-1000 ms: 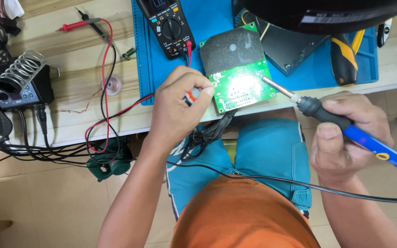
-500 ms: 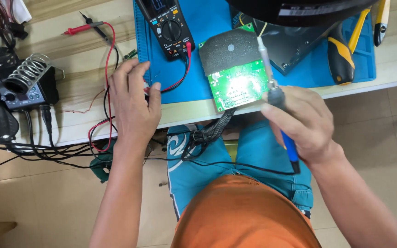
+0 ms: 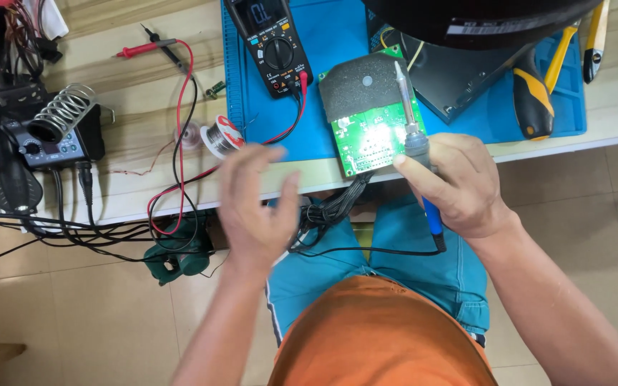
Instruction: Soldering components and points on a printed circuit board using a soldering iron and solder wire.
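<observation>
The right hand (image 3: 459, 187) was closed around a soldering iron (image 3: 415, 146), gripping its barrel and blue handle with the fingers wrapped and the thumb along the shaft. The metal tip extended up and away from the grip and lay over the green circuit board (image 3: 370, 132), which sat at the near edge of the blue work mat (image 3: 337, 43), just beyond the knuckles; actual contact between tip and board could not be confirmed. The iron's black cord ran from the base of the handle, below the grip, across the lap. The left hand (image 3: 255, 204) was open and empty, fingers spread and motion-blurred, positioned over the table edge well to the left of the grip. A solder spool (image 3: 221, 136) lay just beyond the left fingertips, not touching them. A black multimeter (image 3: 270, 46) rested on the mat up and to the left of the iron, with its red lead (image 3: 180, 107) trailing across the table. A coiled iron stand (image 3: 62, 113) stood far left of both hands. A yellow-and-black screwdriver (image 3: 532, 100) lay on the mat up and to the right of the grip.
</observation>
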